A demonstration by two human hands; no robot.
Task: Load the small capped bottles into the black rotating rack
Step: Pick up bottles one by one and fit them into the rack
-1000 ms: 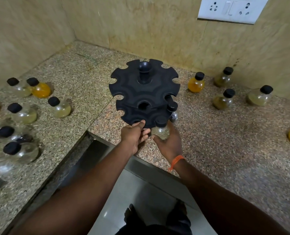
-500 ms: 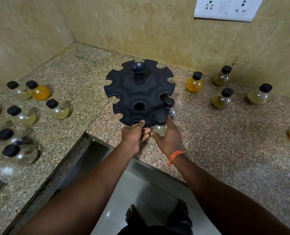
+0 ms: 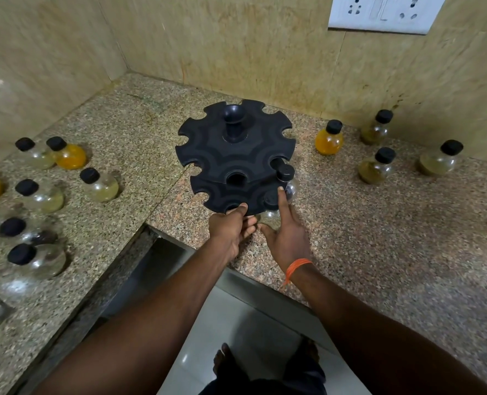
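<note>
Opening out from the clear bottle (image 3: 269, 216) it cupped a second ago, the right hand (image 3: 286, 238) now has its fingers spread and its forefinger stretched up to the rim of the black rotating rack (image 3: 233, 158), beside that bottle's cap; the bottle sits in a near slot of the lower tier. A second capped bottle (image 3: 286, 181) hangs in the slot just to the right. The left hand (image 3: 231, 229) pinches the rack's near edge, thumb on top and fingers curled beneath. The rack stands on the speckled granite counter (image 3: 379, 238) near the corner of the walls. Loose bottles stand well apart on both sides: a cluster on the left (image 3: 99, 183) and four on the right (image 3: 376, 166), some orange, some pale. An orange thread (image 3: 296, 266) circles the right wrist.
</note>
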